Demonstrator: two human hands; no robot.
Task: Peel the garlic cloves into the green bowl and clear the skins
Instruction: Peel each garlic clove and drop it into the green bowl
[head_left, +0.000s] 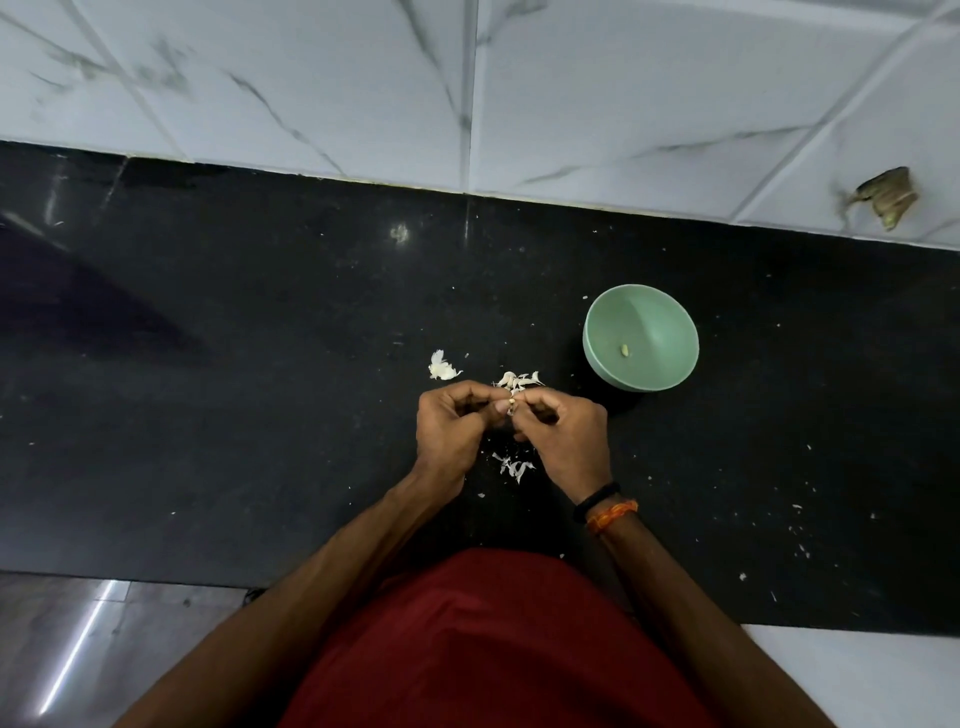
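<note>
A person in a red shirt is standing at a black stone desk (260, 364), and both hands are meeting close together over its near middle. The left hand (449, 426) and the right hand (563, 431) are each curling their fingers inward, and between their fingertips they are pinching a small garlic clove (511, 405), mostly hidden by the fingers. A black band and an orange thread (610, 514) are circling the right wrist.

The green bowl (660, 317) is sitting on the desk just beyond and to the right of the right hand, and one peeled clove (625, 350) is lying in its bottom. White garlic skins (517, 382) are lying on the desk just beyond the hands, more skins (514, 465) are lying below them between the wrists, and an unpeeled piece of garlic (442, 366) is resting slightly to the left. Tiny white flecks are dotting the desk's right side. A white marbled tile wall (623, 93) is rising behind the desk.
</note>
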